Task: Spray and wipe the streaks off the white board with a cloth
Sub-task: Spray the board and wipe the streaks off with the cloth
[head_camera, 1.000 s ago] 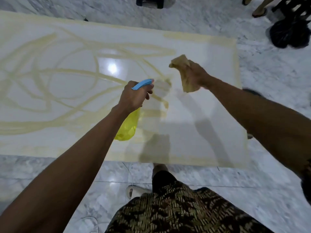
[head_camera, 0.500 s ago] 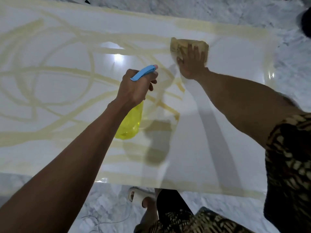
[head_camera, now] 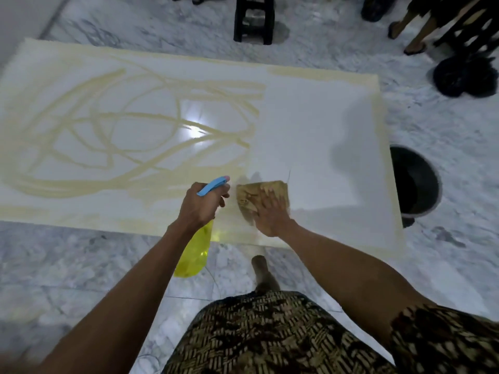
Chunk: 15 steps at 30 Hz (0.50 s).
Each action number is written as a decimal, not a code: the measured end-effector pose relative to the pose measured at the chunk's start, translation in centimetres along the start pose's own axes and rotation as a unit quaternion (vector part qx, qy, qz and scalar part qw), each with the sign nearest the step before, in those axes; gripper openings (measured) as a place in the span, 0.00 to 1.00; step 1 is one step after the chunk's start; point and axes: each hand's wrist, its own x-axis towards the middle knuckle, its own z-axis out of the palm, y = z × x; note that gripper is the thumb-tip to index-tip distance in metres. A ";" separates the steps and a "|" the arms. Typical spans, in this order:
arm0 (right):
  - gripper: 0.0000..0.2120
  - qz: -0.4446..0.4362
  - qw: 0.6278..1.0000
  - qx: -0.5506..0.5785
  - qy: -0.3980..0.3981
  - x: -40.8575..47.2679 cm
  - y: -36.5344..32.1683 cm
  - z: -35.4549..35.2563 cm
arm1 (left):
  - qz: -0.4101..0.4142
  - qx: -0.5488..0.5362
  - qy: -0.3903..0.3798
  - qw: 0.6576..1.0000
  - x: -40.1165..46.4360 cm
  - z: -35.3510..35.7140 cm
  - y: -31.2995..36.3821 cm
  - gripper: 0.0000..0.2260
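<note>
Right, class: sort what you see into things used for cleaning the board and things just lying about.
In use: white board, cloth under the right hand, spray bottle held by the left hand.

Lying about: black bucket, black stool, dark bag.

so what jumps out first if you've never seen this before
The white board lying on the marble floor, its left part looped with yellowish streaks, its right part wiped. At its near edge the right hand presses a cloth flat, and the left hand grips a yellow spray bottle.
</note>
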 end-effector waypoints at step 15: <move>0.26 0.022 0.698 0.715 0.044 -8.9 -13.3 -10.9 | 0.035 -0.008 0.039 0.999 -9.3 -6.9 -0.1 0.13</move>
